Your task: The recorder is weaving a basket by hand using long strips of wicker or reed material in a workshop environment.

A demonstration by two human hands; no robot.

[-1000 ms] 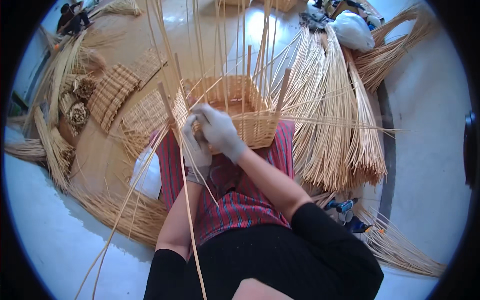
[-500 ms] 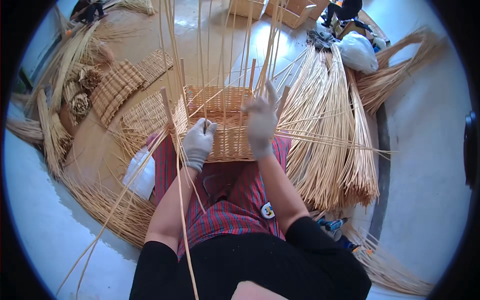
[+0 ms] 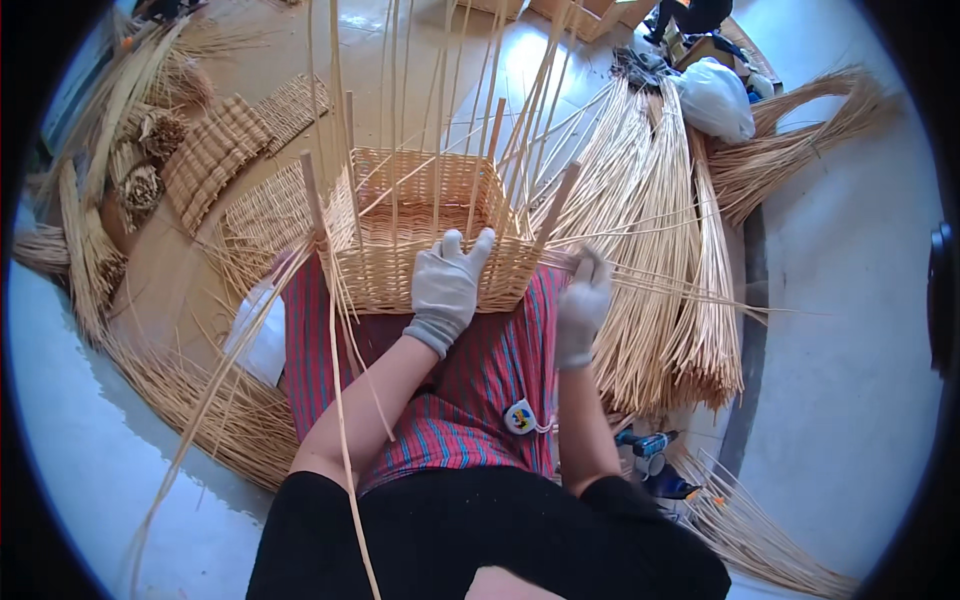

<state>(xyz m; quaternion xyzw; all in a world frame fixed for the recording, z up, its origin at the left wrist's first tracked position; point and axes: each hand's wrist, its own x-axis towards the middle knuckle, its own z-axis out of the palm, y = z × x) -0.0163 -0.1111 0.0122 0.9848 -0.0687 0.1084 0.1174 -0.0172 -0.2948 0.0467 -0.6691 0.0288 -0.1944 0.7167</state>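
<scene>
A pale rectangular woven wicker basket (image 3: 385, 285) rests on my lap, with tall thin stakes rising from its walls and thicker sticks at its corners. My left hand (image 3: 445, 285), in a light grey glove, lies against the near wall, its fingertips at the rim, gripping there. Just right of the basket, my gloved right hand (image 3: 583, 310) has its fingers curled around loose wicker strands (image 3: 660, 282) that stick out sideways from the near right corner. Motion blurs those fingertips a little. More long strands (image 3: 335, 380) hang from the left corner.
Large bundles of wicker rods (image 3: 650, 240) lie on the right, below a white plastic bag (image 3: 715, 100). Woven mats (image 3: 215, 155) and stalk bundles cover the left floor. A blue power drill (image 3: 650, 442) sits by my right side. Another person (image 3: 690, 15) is at the far right.
My left hand has shifted right along the near wall. My right hand has come down from the stakes to the strands outside the right corner. The basket appears slightly farther left and higher.
</scene>
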